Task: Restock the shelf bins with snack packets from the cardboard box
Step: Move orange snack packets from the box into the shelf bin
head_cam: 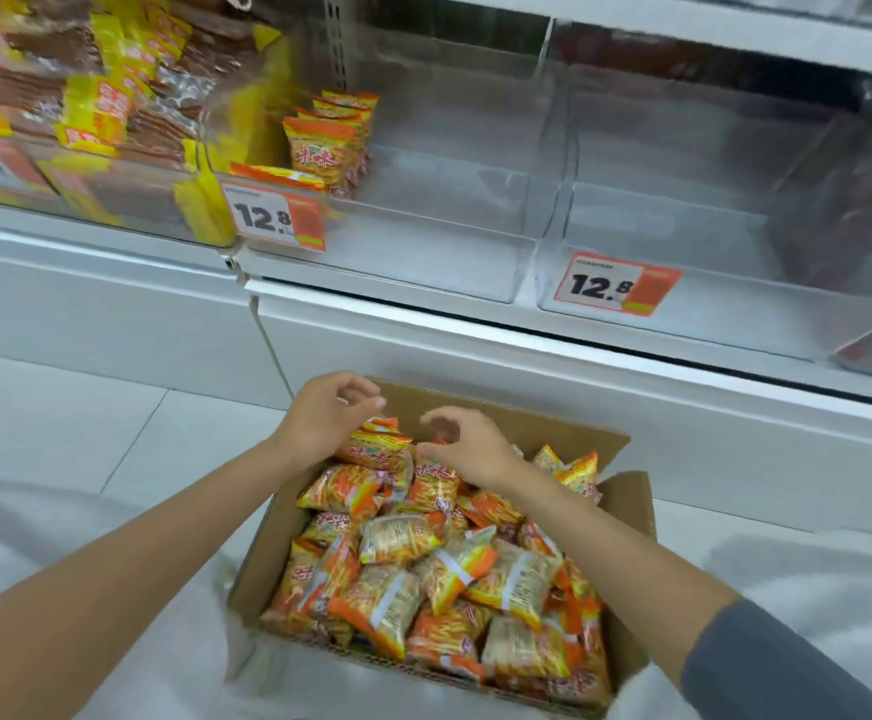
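A: Shelf state?
B: White shelf [475, 356] carries 3 clear bins. Left bin [111, 200] is packed with yellow-and-brown packs. Middle bin [423, 267] has a short row of orange snack packets [327, 142] upright at its left wall. Right bin [735, 304] sits just beside it.
A: Box?
B: Cardboard box [631, 506] is on the floor [59, 407] below the shelf, flaps open, heaped with loose packets [449, 563] of the same orange kind.
A: Hands?
B: Both over the box's far end. Left hand [324, 423] is half-curled with fingers apart, pinching nothing. Right hand [470, 454] has the same claw shape, fingertips just beside a packet top; contact unclear.
A: Labels?
B: 2 price tags [277, 218], both 12.8.
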A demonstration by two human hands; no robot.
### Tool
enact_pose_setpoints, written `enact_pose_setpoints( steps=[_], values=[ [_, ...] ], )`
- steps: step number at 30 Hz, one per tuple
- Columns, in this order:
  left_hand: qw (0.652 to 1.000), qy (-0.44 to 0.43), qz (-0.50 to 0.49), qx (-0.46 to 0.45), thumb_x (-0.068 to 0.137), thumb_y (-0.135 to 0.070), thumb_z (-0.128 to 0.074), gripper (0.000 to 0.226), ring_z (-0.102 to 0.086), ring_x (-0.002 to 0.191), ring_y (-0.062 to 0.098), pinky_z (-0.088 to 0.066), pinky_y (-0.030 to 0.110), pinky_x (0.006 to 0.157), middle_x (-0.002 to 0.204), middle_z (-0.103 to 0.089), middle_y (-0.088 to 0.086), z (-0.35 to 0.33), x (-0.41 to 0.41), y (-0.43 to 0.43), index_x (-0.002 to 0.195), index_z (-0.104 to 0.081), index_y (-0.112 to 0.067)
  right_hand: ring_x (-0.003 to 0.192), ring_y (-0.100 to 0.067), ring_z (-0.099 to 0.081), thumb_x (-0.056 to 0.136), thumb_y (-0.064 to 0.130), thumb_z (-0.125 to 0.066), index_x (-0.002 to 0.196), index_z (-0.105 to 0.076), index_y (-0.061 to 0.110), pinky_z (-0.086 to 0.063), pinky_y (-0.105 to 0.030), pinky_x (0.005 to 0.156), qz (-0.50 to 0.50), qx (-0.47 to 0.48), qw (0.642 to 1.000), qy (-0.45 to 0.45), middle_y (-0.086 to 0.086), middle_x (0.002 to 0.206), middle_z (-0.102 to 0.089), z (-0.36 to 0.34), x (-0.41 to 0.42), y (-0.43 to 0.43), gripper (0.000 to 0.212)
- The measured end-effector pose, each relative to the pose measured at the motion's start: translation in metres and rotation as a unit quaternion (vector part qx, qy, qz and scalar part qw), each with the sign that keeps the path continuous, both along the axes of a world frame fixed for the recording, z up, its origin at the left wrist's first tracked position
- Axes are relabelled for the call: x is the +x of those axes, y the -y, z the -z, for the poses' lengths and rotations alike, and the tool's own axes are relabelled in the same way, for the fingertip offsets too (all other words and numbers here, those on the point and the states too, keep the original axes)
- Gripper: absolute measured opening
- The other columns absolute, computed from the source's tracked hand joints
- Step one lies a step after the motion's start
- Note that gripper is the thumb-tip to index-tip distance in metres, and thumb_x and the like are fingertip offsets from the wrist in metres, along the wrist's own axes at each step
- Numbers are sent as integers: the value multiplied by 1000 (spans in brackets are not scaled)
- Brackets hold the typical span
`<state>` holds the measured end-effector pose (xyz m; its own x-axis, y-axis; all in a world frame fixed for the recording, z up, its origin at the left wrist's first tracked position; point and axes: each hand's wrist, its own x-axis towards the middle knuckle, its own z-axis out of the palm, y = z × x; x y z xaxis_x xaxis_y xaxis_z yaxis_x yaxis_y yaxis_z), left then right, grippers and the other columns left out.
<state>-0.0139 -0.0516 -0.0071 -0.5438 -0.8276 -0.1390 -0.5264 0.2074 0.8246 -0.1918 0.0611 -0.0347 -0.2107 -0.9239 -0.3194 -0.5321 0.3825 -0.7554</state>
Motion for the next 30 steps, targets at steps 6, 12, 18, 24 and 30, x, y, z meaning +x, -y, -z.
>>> enact_pose_setpoints(
  steps=[6,12,18,24,30],
  values=[
    [999,6,-35,12,87,-30,-71,18,-60,90,10,-47,18,75,97,-65,-4,-4,16,1,102,-66,-21,91,-9,-63,93,28,-65,102,-68,19,-46,-27,77,5,-40,999,2,6,97,-70,17,24,12,13],
    [990,-60,22,122,71,-38,-80,84,-52,118,9,-49,28,94,134,-48,-11,-19,8,-8,143,-39,-23,90,1,-63,95,30,-62,95,-66,15,-46,-14,79,35,-66,991,112,11,94,-69,-43,-8,2,15],
    [987,-42,13,156,81,-26,-77,58,-55,117,13,-46,26,90,123,-58,-3,-13,10,-18,133,-54,-15,116,-12,-58,96,33,-60,125,-60,21,-45,-25,97,43,3,995,88,2,125,-62,-37,-19,-22,31],
    [985,-40,-18,164,80,-22,-78,44,-58,115,20,-50,37,98,119,-63,3,-2,27,-11,119,-58,-21,138,-27,-38,99,42,-51,148,-38,15,-33,-41,112,-62,137,978,-146,-7,147,-47,22,-16,-24,57],
    [985,-29,-20,170,78,-27,-80,60,-56,119,22,-47,44,103,122,-61,4,4,30,-8,131,-55,-15,107,-25,-45,90,47,-63,94,-65,28,-38,-36,89,-92,113,976,-163,-2,98,-53,30,-6,-13,20]
  ],
)
